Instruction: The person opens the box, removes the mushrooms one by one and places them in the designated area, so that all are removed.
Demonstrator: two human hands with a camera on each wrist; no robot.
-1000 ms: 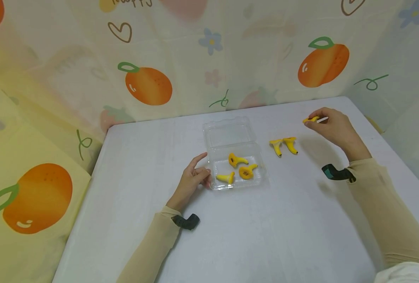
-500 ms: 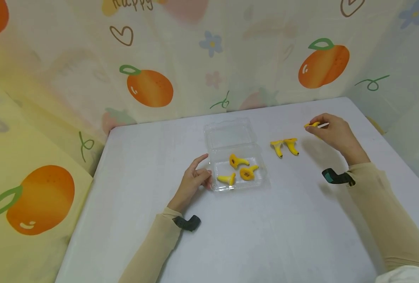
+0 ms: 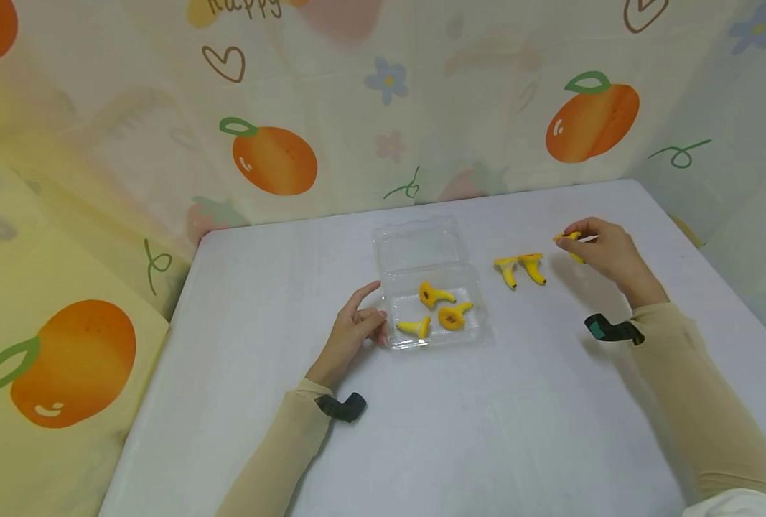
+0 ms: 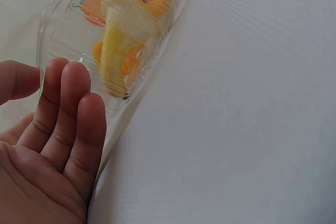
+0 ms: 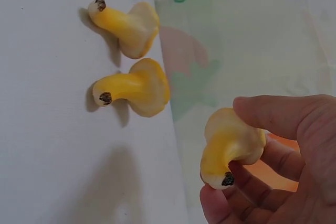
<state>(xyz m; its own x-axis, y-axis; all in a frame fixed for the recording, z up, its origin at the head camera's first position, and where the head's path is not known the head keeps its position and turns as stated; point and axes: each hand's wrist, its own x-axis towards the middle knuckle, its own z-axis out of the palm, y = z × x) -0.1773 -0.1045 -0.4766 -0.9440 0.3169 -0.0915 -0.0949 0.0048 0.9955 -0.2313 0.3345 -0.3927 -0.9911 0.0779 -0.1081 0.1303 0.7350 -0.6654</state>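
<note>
Backdrop [image 3: 331, 79]: pale cloth, printed with oranges [image 3: 275, 160] and blue flowers [image 3: 386, 80], hung beyond the far edge.
Worktop [image 3: 518, 431]: white-surfaced, with both far corners seen.
Clear box [image 3: 437, 344]: placed about midway between the left and right edges, with its clear lid [image 3: 421, 244] laid back toward the far edge.
Boxed mushrooms: three are held inside the box, all yellow; a first mushroom [image 3: 431, 294] is set closest to the lid, a second mushroom [image 3: 450, 316] toward the box's right wall, and a third mushroom [image 3: 411, 327] by its near left corner.
Loose pair: a left mushroom [image 3: 505, 271] and a right mushroom [image 3: 533, 268] are laid side by side right of the box, stems turned toward the near edge; whether their caps touch cannot be told.
Right hand [image 3: 615, 251]: raised above the worktop near the far right corner; a held mushroom [image 5: 218, 153] is pinched between thumb and fingertips.
Left hand [image 3: 347, 334]: rested against the box's left wall, fingers loosely spread and slightly bent, nothing gripped.
Sleeves [image 3: 706, 388]: beige; at each cuff a black wrist camera [image 3: 342, 407] is worn.
</note>
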